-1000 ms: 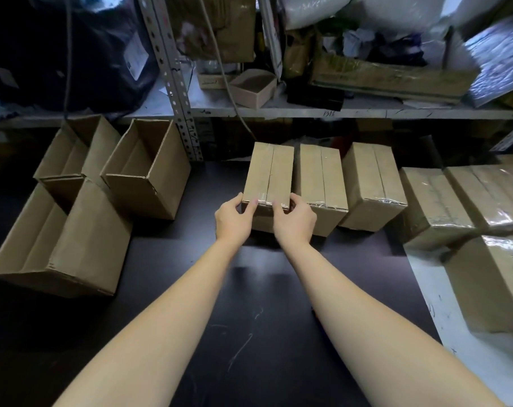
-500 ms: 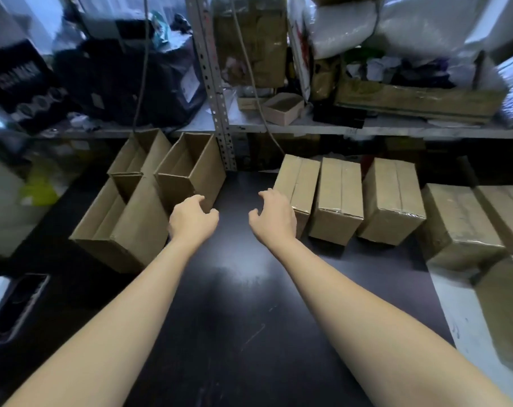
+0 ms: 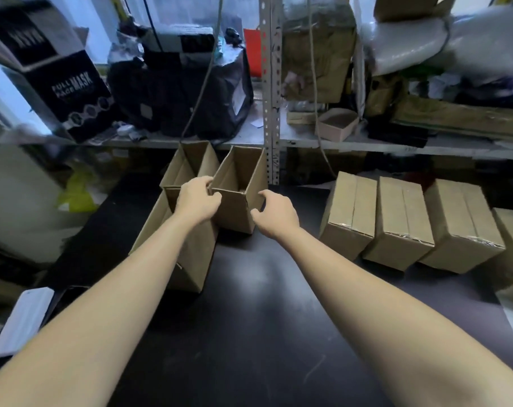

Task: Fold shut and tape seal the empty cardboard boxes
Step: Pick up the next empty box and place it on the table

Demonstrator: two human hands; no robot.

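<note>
An open-topped cardboard box (image 3: pixel 240 183) stands on the black table (image 3: pixel 249 318) at the back, next to the shelf post. My left hand (image 3: pixel 198 199) grips its near left corner, fingers curled over the rim. My right hand (image 3: pixel 276 214) presses against its right side wall, fingers bent. Two more open boxes stand left of it: one behind (image 3: pixel 190 163) and a larger one in front (image 3: pixel 196 251), partly hidden by my left arm. A row of taped, shut boxes (image 3: pixel 402 218) lies to the right.
A metal shelf post (image 3: pixel 271 92) rises just behind the open box, with a loaded shelf (image 3: pixel 396 143) across the back. A black mask carton (image 3: pixel 61 83) and dark bags sit on the left shelf. A white flat object (image 3: pixel 23 318) lies at the table's left edge.
Both hands left the sealed box at the row's left end and swung left onto the open box. The view turned left with them.
</note>
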